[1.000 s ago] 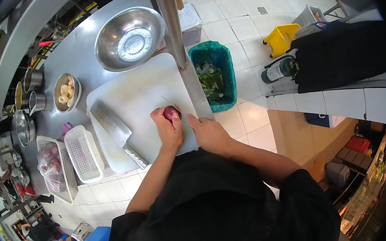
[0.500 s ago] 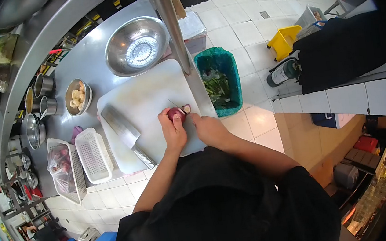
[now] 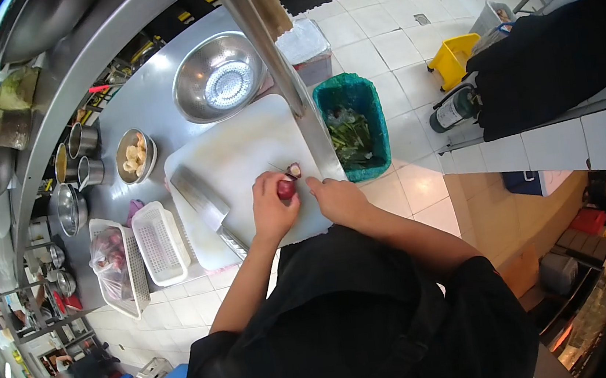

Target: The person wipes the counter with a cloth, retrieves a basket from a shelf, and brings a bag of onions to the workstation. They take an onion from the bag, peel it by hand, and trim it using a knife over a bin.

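A red onion (image 3: 286,189) is in my left hand (image 3: 273,210), its fingers and thumb curled round it over the white cutting board (image 3: 239,148). My right hand (image 3: 335,199) is closed round a small knife, the handle mostly hidden in the fist. The thin blade (image 3: 277,167) points away to the left past the onion. Beside the blade, a cut onion end (image 3: 293,169) shows its pale face. On the left part of the board lies a large cleaver (image 3: 199,196), its metal handle toward my left forearm.
A steel colander (image 3: 221,79) stands beyond the board. To the left are a bowl of peeled pale pieces (image 3: 134,159), a white plastic basket (image 3: 161,241) and a bag of red onions (image 3: 109,253). A green-lined bin (image 3: 352,128) with leafy scraps stands right of the table edge.
My left hand has turned the onion and drawn it slightly toward me, away from the blade and the cut end. The whole view has shifted a little; the cleaver stays on the board.
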Tool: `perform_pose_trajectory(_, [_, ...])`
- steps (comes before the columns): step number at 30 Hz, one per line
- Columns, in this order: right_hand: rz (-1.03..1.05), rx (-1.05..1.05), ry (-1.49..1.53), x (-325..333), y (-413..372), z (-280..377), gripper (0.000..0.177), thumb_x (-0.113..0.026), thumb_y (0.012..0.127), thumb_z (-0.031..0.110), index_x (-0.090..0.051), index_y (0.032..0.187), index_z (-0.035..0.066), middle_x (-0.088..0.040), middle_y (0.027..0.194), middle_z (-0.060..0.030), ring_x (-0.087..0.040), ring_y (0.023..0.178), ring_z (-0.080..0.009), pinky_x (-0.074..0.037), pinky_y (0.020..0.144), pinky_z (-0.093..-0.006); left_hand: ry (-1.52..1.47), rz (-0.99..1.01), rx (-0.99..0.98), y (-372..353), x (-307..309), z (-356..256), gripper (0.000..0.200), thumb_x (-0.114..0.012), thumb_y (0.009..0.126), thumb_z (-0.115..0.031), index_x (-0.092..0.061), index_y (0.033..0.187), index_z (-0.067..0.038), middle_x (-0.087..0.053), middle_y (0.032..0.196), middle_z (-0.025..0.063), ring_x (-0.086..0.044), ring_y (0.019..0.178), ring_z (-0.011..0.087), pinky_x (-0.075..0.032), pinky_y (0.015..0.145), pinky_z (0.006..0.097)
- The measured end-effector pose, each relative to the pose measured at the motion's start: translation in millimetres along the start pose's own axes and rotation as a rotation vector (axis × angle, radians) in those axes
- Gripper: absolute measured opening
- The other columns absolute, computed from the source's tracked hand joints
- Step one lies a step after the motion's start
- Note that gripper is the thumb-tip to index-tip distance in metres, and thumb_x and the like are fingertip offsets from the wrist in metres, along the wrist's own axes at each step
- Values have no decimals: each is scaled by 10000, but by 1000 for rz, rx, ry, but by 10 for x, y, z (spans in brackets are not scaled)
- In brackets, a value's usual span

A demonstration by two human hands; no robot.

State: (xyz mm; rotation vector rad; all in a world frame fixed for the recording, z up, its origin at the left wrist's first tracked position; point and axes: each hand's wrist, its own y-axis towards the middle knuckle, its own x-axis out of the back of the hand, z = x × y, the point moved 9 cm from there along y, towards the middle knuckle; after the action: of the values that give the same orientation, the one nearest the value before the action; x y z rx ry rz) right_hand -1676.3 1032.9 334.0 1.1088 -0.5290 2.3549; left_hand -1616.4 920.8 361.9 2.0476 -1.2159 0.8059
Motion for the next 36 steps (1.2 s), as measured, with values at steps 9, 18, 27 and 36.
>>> perform_pose_trajectory(9, [-41,-2,-5,52,12,-152,296,-434,854,114,-504,1132,39,-614,758,-194,-627,691,-376,-500,604,-478,-237,-151,588,-225,195,578,387,-692,795,-326,-448,881,-38,-546,729,113,-575,694,227,-473,667,335])
perform_pose_trajectory(18, [-80,-22,241,282,-128,3,292,-435,890,128,-479,1144,-7,-621,810,-250,-612,743,-410,-472,665,-506,-621,28,587,-181,-431,437,347,-459,936,-234,-306,1189,-53,-470,1008,140,-532,669,140,-439,455,252])
perform_pose_trajectory(27, [67,-24,241,344,-296,-6,296,-444,894,111,-455,1168,2,-618,851,-258,-598,789,-419,-452,690,-500,-214,-23,267,-40,-285,156,413,-496,816,-128,-335,1174,0,-326,1160,233,-406,1052,377,-382,908,423])
perform_pose_trajectory(36, [189,-76,196,252,-371,-8,313,-419,890,114,-454,1181,4,-627,925,-229,-605,822,-402,-465,707,-490,-112,-103,234,-38,-190,199,328,-474,771,-104,-361,1059,5,-358,1078,226,-389,999,357,-366,873,433])
